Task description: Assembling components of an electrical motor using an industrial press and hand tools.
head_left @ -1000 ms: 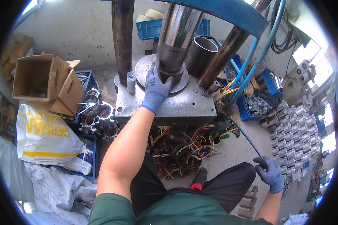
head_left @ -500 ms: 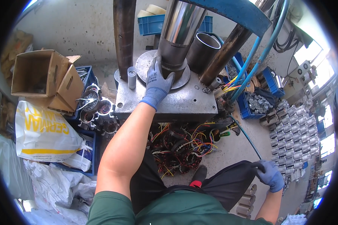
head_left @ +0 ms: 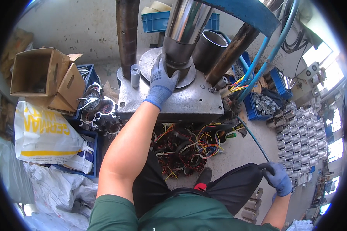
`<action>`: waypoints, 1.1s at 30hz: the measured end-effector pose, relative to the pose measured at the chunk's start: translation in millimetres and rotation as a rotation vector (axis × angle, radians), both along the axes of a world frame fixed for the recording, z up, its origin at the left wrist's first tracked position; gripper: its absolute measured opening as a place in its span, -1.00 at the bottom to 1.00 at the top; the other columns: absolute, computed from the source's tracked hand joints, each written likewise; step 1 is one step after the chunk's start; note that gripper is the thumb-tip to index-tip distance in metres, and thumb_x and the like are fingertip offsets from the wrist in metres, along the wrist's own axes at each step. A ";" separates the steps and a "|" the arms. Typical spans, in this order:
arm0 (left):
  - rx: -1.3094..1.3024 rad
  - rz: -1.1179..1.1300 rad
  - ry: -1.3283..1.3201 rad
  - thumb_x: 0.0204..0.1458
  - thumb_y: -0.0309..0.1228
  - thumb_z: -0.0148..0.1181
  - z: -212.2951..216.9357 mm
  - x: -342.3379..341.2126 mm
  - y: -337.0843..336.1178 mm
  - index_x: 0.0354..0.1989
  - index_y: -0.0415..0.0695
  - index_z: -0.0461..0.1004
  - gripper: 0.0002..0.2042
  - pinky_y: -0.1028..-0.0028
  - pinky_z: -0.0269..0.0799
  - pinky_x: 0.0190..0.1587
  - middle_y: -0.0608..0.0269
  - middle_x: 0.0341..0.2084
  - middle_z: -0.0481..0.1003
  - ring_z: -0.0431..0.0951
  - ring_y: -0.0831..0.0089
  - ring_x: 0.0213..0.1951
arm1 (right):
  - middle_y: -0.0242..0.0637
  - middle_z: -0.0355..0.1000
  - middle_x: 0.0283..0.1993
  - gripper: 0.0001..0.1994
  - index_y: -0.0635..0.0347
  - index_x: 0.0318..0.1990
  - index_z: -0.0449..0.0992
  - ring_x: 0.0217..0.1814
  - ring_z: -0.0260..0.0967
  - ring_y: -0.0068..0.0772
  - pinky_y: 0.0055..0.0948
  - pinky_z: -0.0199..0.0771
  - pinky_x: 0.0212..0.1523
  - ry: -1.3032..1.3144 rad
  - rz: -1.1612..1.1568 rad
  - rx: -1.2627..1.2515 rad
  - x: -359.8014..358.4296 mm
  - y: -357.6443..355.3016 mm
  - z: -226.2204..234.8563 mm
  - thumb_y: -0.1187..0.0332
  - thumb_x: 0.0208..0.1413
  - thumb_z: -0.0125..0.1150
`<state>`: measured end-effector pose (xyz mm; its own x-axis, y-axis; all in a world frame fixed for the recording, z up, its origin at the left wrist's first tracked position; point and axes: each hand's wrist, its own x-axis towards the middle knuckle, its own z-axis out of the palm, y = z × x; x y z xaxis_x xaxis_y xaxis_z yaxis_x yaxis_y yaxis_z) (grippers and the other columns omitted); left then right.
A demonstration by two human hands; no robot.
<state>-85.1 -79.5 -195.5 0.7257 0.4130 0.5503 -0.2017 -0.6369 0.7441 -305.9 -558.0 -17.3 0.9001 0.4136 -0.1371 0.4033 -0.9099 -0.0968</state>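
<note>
My left hand (head_left: 162, 81), in a blue-grey glove, reaches forward under the press. Its fingers and thumb are spread around the near side of a dark steel cylinder (head_left: 186, 71) standing on a round steel plate (head_left: 145, 65). The shiny press ram (head_left: 189, 23) comes down onto this cylinder from above. Beside my right knee, my right hand (head_left: 278, 180), also gloved, is closed at the end of a long, thin lever (head_left: 254, 140); its fingers partly hide that end. A small grey metal tube (head_left: 135, 76) stands upright left of the round plate.
Thick steel columns (head_left: 128, 38) flank the ram. Wired motor stators (head_left: 181, 148) lie below the press bed (head_left: 169, 109). Cardboard boxes (head_left: 36, 73) and a white-yellow sack (head_left: 42, 134) are at left. Stacked metal housings (head_left: 302, 140) stand at right, near blue bins (head_left: 254, 111).
The view has shifted slightly. Both hands keep nearly the same places, the left at the cylinder and the right at the lever's end.
</note>
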 end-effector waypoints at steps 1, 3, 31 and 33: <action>-0.002 0.000 0.001 0.00 -0.29 0.38 0.1 0.2 0.0 0.47 -0.23 0.09 -0.14 0.10 0.09 0.47 -0.23 0.37 0.22 0.20 -0.10 0.41 | -0.21 0.60 -0.11 -0.77 0.06 -0.07 0.64 -0.08 0.52 -0.03 -0.18 0.49 -0.04 -0.050 -0.022 0.046 -0.4 4.7 2.0 0.42 0.09 0.30; 0.007 -0.014 -0.053 0.00 -0.29 0.38 0.8 1.6 0.3 0.47 -0.23 0.10 -0.15 0.11 0.09 0.47 -0.23 0.37 0.22 0.20 -0.10 0.41 | -0.22 0.60 -0.11 -0.77 0.06 -0.07 0.64 -0.08 0.53 -0.04 -0.18 0.49 -0.05 -0.025 -0.034 0.026 -1.1 0.9 2.1 0.41 0.10 0.30; -0.004 -0.026 -0.031 0.00 -0.28 0.38 3.4 -0.1 -0.9 0.46 -0.28 0.10 -0.15 0.10 0.08 0.47 -0.26 0.38 0.20 0.18 -0.14 0.41 | -0.25 0.59 -0.25 -0.70 0.18 -0.05 0.65 -0.29 0.54 -0.33 -0.35 0.52 -0.20 -0.136 0.145 -0.013 3.1 0.8 2.6 0.57 0.04 0.16; -0.022 -0.019 0.001 0.00 -0.27 0.38 4.3 -0.4 -2.4 0.46 -0.28 0.10 -0.14 0.10 0.07 0.48 -0.26 0.38 0.19 0.18 -0.14 0.41 | -0.25 0.59 -0.21 -0.70 0.18 -0.05 0.65 -0.24 0.55 -0.32 -0.34 0.53 -0.20 0.005 0.004 0.001 4.3 -11.7 0.5 0.58 0.04 0.18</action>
<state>-85.5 -81.9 -191.3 0.7342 0.4110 0.5404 -0.2128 -0.6165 0.7580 -301.6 -569.8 -16.8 0.8975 0.4177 -0.1416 0.4069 -0.9080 -0.1000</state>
